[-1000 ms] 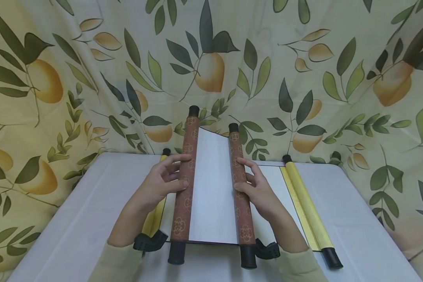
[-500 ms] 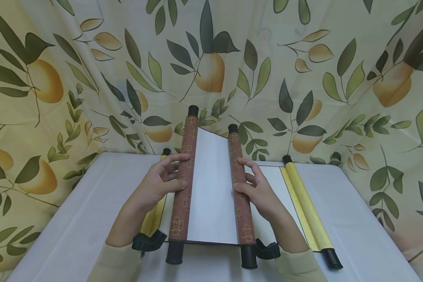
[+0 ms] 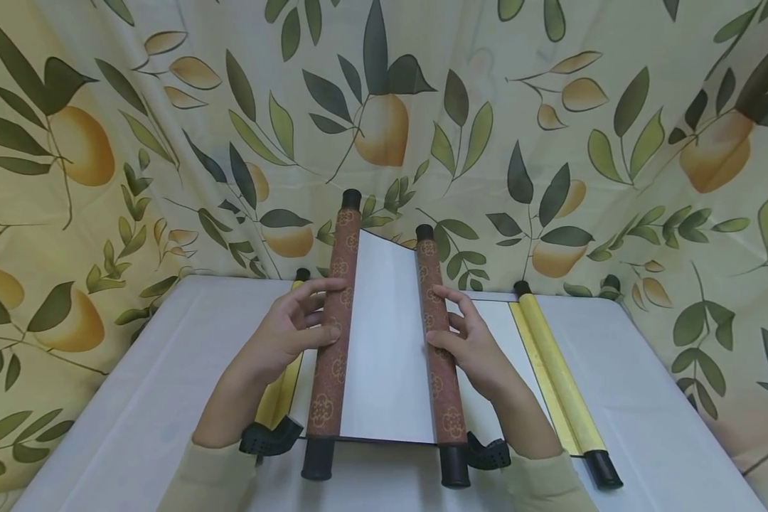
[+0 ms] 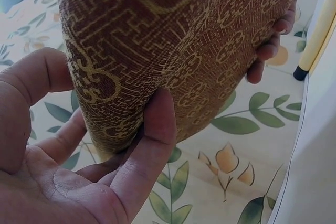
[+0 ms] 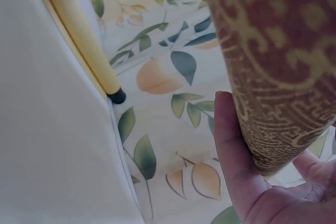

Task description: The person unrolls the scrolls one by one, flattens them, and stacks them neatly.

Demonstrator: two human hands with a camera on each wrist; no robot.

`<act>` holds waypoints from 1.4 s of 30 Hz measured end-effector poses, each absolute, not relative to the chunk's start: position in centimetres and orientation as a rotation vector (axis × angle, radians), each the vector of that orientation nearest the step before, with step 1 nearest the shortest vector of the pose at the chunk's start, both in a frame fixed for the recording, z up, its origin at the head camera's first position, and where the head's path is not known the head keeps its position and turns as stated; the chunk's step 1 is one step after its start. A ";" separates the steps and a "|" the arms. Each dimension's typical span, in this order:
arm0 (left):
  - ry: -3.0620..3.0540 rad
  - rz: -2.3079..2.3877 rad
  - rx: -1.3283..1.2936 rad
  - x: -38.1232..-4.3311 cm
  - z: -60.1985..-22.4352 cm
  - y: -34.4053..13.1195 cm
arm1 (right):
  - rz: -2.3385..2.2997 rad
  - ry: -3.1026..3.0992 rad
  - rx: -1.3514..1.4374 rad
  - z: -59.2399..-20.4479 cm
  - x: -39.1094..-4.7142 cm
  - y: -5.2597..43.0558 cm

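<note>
Nearest: red-brown patterned scroll (image 3: 387,341), part open, held tilted above table (image 3: 640,384). Left hand (image 3: 294,331) grips left roller (image 3: 329,377); right hand (image 3: 470,345) grips right roller (image 3: 444,387); thumbs on near face, hands apart. Beneath: yellow scroll (image 3: 560,366), lies open on table. Table: white, far corners rounded. Behind: pale fabric (image 3: 333,43) hangs, printed with orange fruit, green leaves.

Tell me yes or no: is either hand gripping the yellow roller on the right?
No, that yellow roller lies on the white table, while the left hand and right hand grip the red-brown rollers.
</note>
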State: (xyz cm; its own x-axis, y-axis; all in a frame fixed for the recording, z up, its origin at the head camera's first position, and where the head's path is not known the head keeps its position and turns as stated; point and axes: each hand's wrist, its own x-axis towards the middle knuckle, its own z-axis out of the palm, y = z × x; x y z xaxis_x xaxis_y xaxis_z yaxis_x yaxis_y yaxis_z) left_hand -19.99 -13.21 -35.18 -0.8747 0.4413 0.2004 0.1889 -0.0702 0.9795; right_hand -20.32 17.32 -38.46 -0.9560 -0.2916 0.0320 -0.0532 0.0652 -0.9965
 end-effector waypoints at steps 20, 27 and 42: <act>2.005 2.068 0.744 -20.1 -35.1 -13.6 | -2.008 2.155 -0.369 -38.5 -20.5 17.5; 2.002 2.072 0.720 -19.9 -34.9 -13.7 | -2.012 2.135 -0.372 -38.7 -20.4 17.4; 1.995 2.110 0.736 -20.0 -34.8 -14.2 | -2.013 2.146 -0.345 -38.6 -20.6 17.6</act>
State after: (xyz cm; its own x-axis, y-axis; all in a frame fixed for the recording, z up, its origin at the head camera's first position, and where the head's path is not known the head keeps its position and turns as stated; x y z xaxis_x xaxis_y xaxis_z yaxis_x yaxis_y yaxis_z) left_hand -20.03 -14.20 -34.84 -0.8694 0.4280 0.2470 0.2228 -0.1067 0.9690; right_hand -20.57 17.64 -38.64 -0.9572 -0.2881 0.0278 -0.0462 0.0572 -0.9973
